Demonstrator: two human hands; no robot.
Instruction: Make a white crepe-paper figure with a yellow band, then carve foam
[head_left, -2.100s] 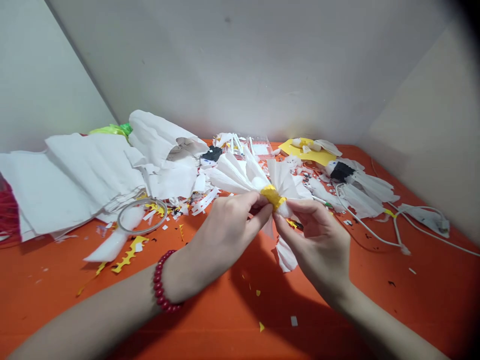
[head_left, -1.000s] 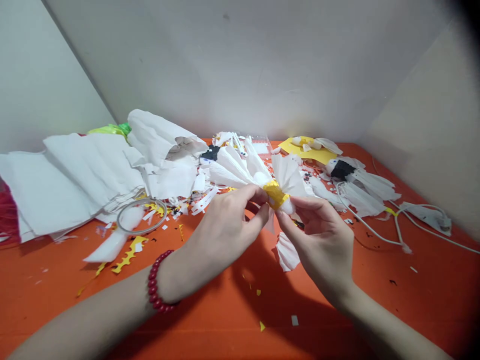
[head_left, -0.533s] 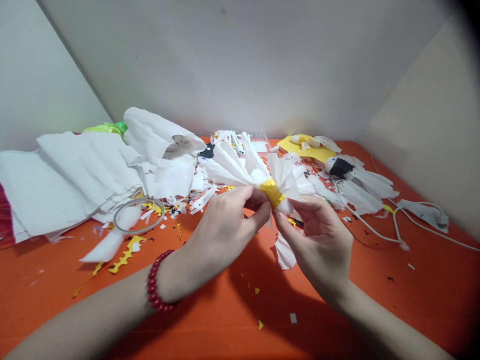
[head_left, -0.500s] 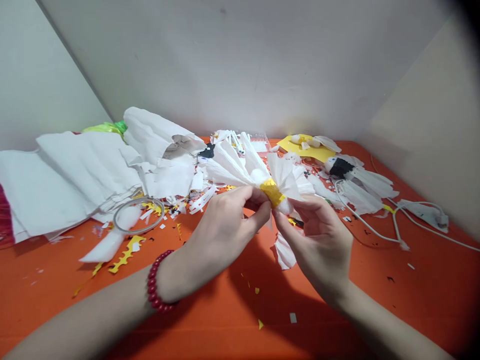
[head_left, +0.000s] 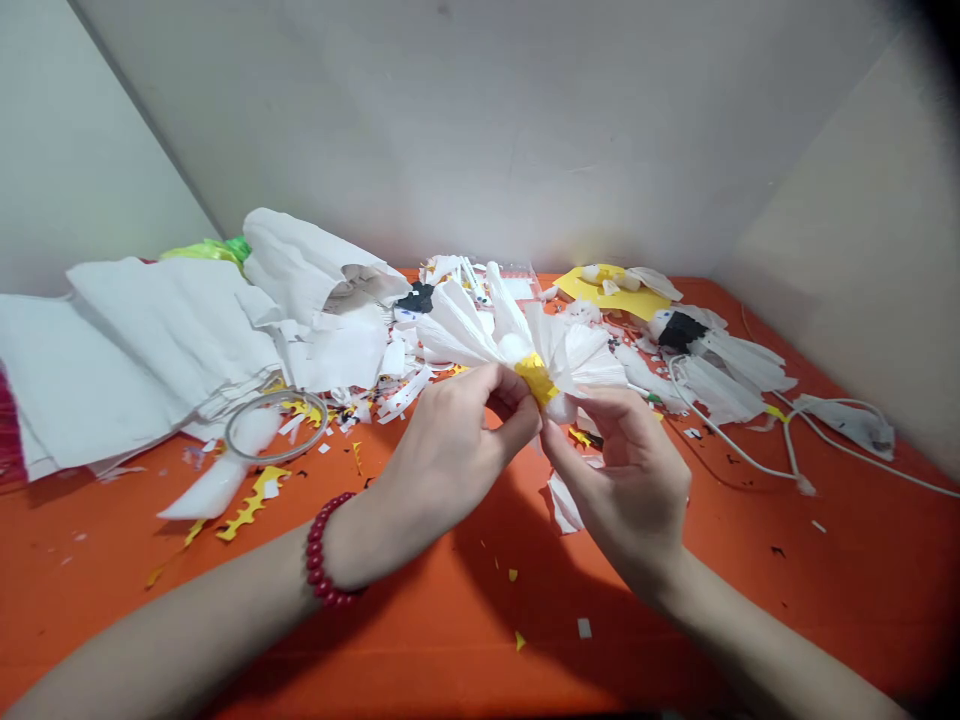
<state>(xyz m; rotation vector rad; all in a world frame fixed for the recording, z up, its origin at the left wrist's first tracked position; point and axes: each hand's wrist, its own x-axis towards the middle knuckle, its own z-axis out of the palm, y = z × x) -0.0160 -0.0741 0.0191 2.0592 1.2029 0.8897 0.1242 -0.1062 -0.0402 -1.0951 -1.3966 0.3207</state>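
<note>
A white paper craft figure (head_left: 558,405) is held up between my two hands over the orange table. It has a yellow paper band (head_left: 534,374) around its padded white body and pleated white paper wings (head_left: 589,352) fanning out behind. My left hand (head_left: 457,430) pinches it at the band's lower left, thumb against forefinger. On the other side, my right hand (head_left: 634,480) has its thumb and fingertips closed on the white end. What lies exactly under the fingertips is hidden. A white paper piece (head_left: 564,503) lies on the table just behind my right hand.
White paper sheets (head_left: 135,360) cover the left side, with a clear tape ring (head_left: 277,427) in front of them. A black-banded white figure (head_left: 682,332) and a white cable (head_left: 739,455) lie at right. Yellow card (head_left: 637,301) sits farther back. Scraps litter the orange table (head_left: 420,640).
Both hands have shifted slightly, my right hand a little to the left. The figure has turned a bit in my fingers, its right wing spreading wider. My grip on it stays.
</note>
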